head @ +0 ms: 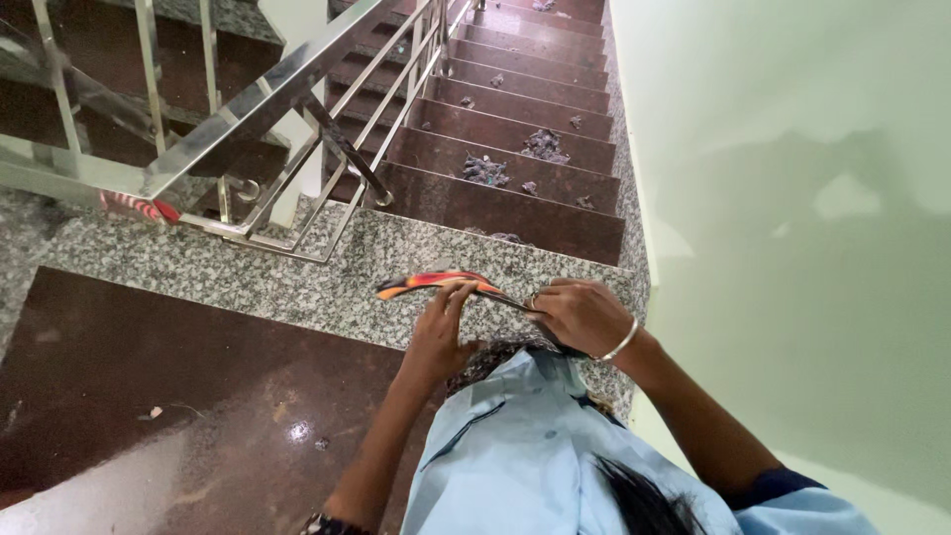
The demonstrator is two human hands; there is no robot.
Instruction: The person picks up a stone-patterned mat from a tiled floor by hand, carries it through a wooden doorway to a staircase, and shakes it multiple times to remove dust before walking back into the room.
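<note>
Now my left hand (439,332) and right hand (582,315) pinch a thin orange-and-black strip (436,281) between them. It runs sideways, its free end pointing left past my left fingers. Both wrists are bent inward, close above my blue shirt (515,446).

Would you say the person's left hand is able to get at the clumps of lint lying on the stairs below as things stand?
Probably not: the left hand grips the orange-and-black strip over the landing, and the lint clumps lie several steps down, well beyond it.
</note>
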